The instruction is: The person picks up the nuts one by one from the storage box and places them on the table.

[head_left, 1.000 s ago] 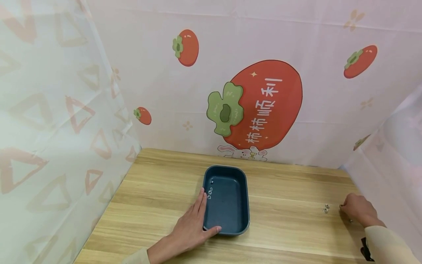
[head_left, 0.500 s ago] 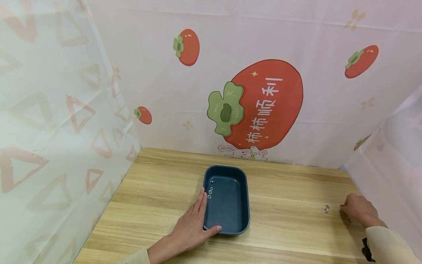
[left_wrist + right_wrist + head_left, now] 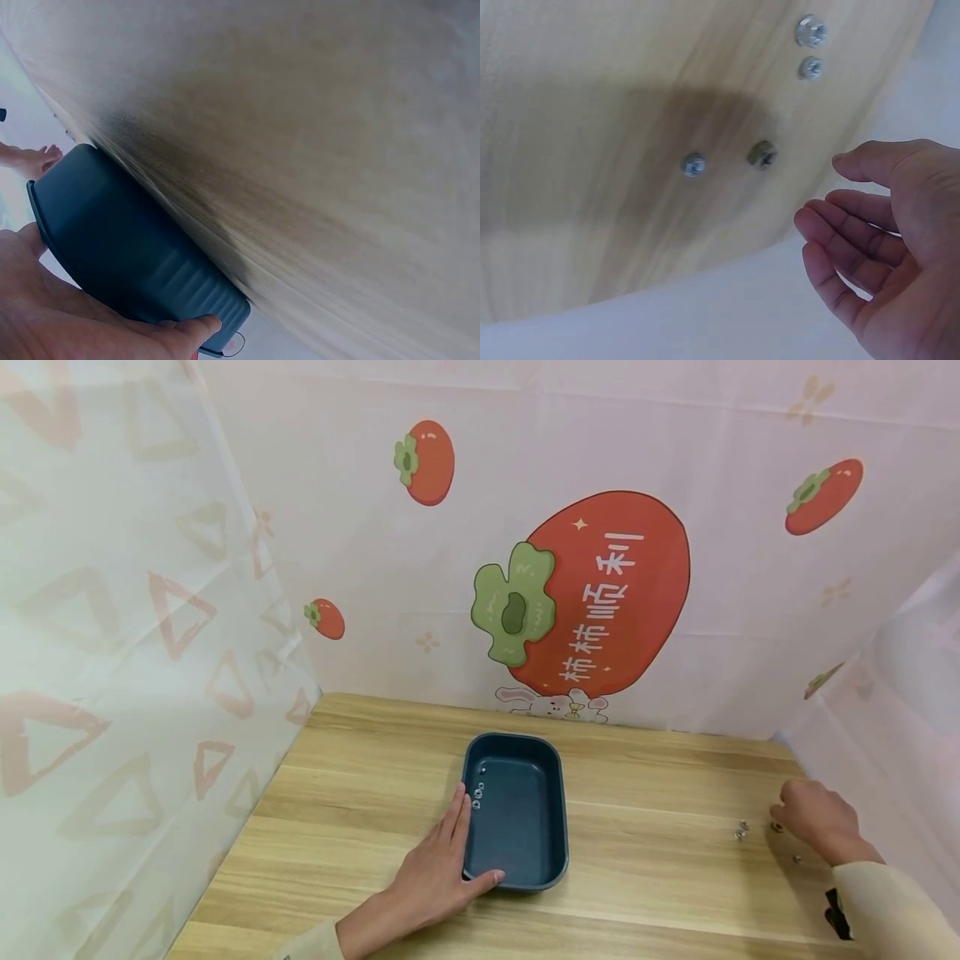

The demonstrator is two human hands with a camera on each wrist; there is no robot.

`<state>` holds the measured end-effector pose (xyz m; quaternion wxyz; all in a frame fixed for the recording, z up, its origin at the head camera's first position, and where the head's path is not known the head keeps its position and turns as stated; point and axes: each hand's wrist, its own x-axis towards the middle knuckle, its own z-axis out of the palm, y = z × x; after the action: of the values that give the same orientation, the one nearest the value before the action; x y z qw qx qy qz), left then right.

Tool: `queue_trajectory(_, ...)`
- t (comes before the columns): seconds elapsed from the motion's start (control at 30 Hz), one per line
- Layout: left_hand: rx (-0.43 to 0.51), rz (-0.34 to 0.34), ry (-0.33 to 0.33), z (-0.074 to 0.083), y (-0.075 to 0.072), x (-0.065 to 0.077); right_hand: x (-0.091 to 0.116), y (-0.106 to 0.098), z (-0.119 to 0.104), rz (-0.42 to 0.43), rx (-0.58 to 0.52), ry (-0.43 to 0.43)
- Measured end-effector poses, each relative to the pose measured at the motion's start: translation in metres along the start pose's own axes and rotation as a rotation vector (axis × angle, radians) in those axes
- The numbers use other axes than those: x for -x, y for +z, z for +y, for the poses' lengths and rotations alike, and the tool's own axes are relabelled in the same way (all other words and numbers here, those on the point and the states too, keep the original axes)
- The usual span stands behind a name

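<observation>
A dark blue rectangular tray (image 3: 525,839) sits on the wooden table, with several small metal nuts (image 3: 477,793) along its left inner side. My left hand (image 3: 429,878) lies against the tray's left wall, fingers straight, thumb over the near rim. At the table's right, my right hand (image 3: 819,822) hovers beside a brass-toned nut (image 3: 762,155), fingers loosely bent. In the right wrist view a gap shows between thumb and fingertips, with nothing in it. A silver nut (image 3: 693,164) lies near the brass-toned one, and two more silver nuts (image 3: 811,46) lie side by side apart from them.
Printed cloth (image 3: 375,560) with persimmon pictures hangs behind the table (image 3: 645,877), and more cloth encloses the left and right sides. A black object (image 3: 837,914) shows at the right sleeve.
My right hand has lifted off the brass-toned nut, which its fingertips were touching, and shifted slightly away. The nut stays on the table. My left hand and the tray hold their places.
</observation>
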<state>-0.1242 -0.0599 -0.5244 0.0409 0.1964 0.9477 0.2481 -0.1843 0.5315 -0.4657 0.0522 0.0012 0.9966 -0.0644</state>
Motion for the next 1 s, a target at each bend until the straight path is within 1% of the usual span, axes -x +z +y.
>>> queue_trajectory(0.17,0.002,0.003,0.001,0.000,0.000,0.000,-0.003,-0.004,-0.014,0.099,0.001,-0.064)
queue_trajectory(0.27,0.004,0.004,-0.001,0.000,-0.001,0.000,-0.007,-0.009,-0.029,0.126,0.017,-0.093)
queue_trajectory(0.43,0.003,0.004,0.003,0.001,-0.002,-0.001,-0.016,-0.021,-0.062,0.157,0.058,-0.158)
queue_trajectory(0.6,-0.002,0.008,0.008,0.001,-0.002,-0.001,-0.021,-0.025,-0.101,0.271,0.078,-0.254)
queue_trajectory(0.7,0.000,0.008,0.008,0.001,-0.001,-0.001,-0.023,-0.029,-0.124,0.314,0.080,-0.308)
queue_trajectory(0.87,0.005,0.008,0.007,0.001,-0.001,-0.001,-0.026,-0.035,-0.164,0.324,0.088,-0.386)
queue_trajectory(1.0,0.003,0.006,0.007,0.001,-0.001,0.000,-0.029,-0.038,-0.196,0.291,0.063,-0.424)
